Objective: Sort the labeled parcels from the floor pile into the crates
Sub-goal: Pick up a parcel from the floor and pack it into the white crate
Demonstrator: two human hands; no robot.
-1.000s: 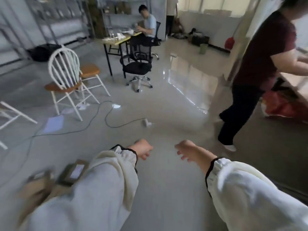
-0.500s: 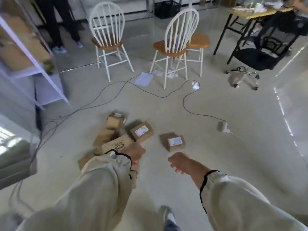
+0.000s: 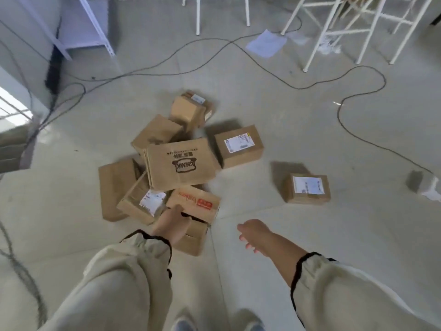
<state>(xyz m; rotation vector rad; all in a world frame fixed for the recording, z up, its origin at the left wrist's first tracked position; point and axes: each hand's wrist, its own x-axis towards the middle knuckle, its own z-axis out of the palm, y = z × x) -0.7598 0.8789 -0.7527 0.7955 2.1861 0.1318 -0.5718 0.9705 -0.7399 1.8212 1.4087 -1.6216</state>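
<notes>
View swung down onto parcel pile [image 3: 179, 163] on floor. Left hand [image 3: 170, 223] now at red-printed box [image 3: 198, 201], grasp unclear; right hand [image 3: 253, 235] loose, empty. Pickup likely next.

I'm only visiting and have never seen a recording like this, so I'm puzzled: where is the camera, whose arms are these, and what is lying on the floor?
There is no machine here. A person wears a wide-angle camera on the head, looking forward and down, so the arms in cream sleeves are their own. On the floor lies a pile of cardboard parcels, some with white labels; one labelled parcel lies apart on the right. The left hand reaches to a box with red print at the near edge of the pile; whether its fingers grip it I cannot tell. The right hand hangs over bare floor and holds nothing. Farther off are black cables, a sheet of paper and white chair legs.
</notes>
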